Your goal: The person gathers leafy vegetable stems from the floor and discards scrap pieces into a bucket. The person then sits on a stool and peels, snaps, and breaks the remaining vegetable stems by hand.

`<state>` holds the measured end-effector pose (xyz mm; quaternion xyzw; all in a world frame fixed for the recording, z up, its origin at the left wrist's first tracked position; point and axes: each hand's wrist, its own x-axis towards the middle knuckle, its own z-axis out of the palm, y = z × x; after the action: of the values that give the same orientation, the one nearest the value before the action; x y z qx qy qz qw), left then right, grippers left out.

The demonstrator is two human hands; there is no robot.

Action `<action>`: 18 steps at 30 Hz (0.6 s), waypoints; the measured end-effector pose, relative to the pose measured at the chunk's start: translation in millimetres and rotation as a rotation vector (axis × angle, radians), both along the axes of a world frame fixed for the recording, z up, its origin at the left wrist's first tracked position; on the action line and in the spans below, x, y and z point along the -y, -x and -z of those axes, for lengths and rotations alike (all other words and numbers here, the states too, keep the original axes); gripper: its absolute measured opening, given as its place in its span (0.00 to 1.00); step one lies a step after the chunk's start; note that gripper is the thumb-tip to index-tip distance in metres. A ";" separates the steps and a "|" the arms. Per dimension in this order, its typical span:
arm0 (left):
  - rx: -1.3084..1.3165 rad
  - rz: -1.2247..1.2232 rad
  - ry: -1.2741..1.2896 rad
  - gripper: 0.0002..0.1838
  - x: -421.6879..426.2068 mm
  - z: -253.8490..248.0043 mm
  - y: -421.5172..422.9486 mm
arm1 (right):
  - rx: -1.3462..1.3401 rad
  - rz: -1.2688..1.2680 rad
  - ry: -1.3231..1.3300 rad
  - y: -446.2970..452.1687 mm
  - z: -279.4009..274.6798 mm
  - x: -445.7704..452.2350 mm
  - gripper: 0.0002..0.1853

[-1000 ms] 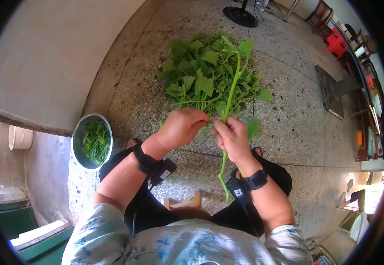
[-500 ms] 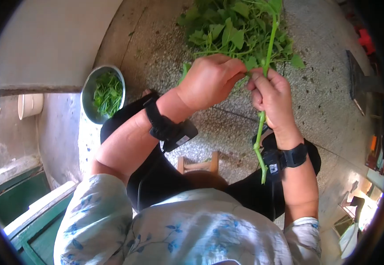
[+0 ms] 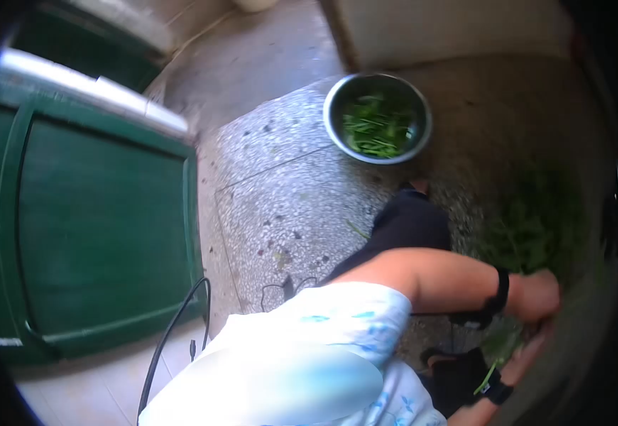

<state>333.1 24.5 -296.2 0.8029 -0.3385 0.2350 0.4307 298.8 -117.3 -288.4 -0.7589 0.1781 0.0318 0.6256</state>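
At the right edge of the head view, my left hand [image 3: 536, 295] is closed, its fingers turned away. Whatever is between them is hidden. Just below it, close to its fingers, my right hand [image 3: 529, 349] is blurred and closed round a green vine stem [image 3: 488, 378]. The stem's lower end sticks out near the wrist strap, with a leaf beside it. Beyond my hands lies a dim, blurred heap of leafy vines [image 3: 536, 220] on the floor.
A metal bowl [image 3: 329, 121] holding picked greens [image 3: 376, 131] stands on the speckled floor [image 3: 287, 184]. Left of it is a green wooden door panel [image 3: 103, 234]. A black cable [image 3: 154, 369] loops at the lower left. My dark-trousered leg [image 3: 415, 224] lies between bowl and hands.
My view has swung left, so the bowl now appears near the middle and my hands at the far right. The vine stem is still in my right hand.
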 end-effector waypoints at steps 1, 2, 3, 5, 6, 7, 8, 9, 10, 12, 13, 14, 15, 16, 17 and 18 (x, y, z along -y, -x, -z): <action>-0.011 -0.028 0.003 0.09 -7.9 -3.5 1.9 | -0.033 -0.205 -0.030 -3.7 -5.8 7.5 0.10; -0.013 -0.067 0.014 0.08 -15.8 -5.0 1.6 | -0.004 -0.211 -0.006 -6.8 -7.9 -0.5 0.10; -0.022 -0.101 0.029 0.08 -23.2 -11.1 -2.9 | 0.025 -0.216 0.020 -10.0 -10.6 -9.3 0.12; -0.042 -0.196 0.167 0.07 -31.6 -14.8 -7.4 | 0.031 -0.215 0.094 -13.1 -11.7 -24.9 0.13; -0.082 -0.221 0.146 0.07 -34.3 -13.4 -11.3 | 0.016 -0.217 0.131 -13.9 -11.7 -32.9 0.13; -0.121 -0.245 0.127 0.06 -41.1 -17.2 -12.0 | -0.003 -0.224 0.161 -13.7 -9.9 -43.0 0.14; -0.112 -0.275 0.133 0.06 -42.1 -18.2 -15.4 | -0.033 -0.231 0.187 -10.7 -3.5 -55.9 0.15; -0.067 -0.288 0.162 0.06 -38.1 -18.7 -22.0 | -0.060 -0.241 0.211 -7.1 3.6 -65.6 0.16; -0.029 -0.296 0.192 0.06 -39.3 -19.3 -29.4 | -0.099 -0.255 0.229 -5.8 10.6 -74.5 0.17; -0.057 -0.244 0.298 0.06 -48.0 -26.3 -33.3 | -0.172 -0.280 0.251 1.3 26.8 -86.1 0.18; -0.089 -0.170 0.383 0.07 -49.1 -29.7 -35.7 | -0.202 -0.288 0.251 3.0 33.8 -89.0 0.19; -0.057 -0.127 0.577 0.08 -52.4 -30.2 -38.8 | -0.222 -0.289 0.248 0.5 40.1 -83.5 0.21; -0.213 -0.083 0.800 0.08 -53.6 -31.5 -42.2 | -0.233 -0.271 0.239 -2.1 44.3 -75.8 0.22; -0.274 -0.073 0.846 0.08 -61.4 -34.6 -43.3 | -0.228 -0.237 0.223 -8.3 45.9 -59.0 0.23; -0.336 -0.064 0.895 0.08 -72.9 -39.0 -42.7 | -0.223 -0.188 0.202 -12.0 46.9 -40.5 0.24; -0.396 -0.056 0.945 0.09 -82.8 -41.0 -44.8 | -0.218 -0.119 0.173 -14.3 48.7 -17.9 0.25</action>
<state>377.9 107.2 -255.2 0.5584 -0.0858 0.2173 0.7960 313.1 -99.4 -337.1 -0.8112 0.2018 0.1356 0.5318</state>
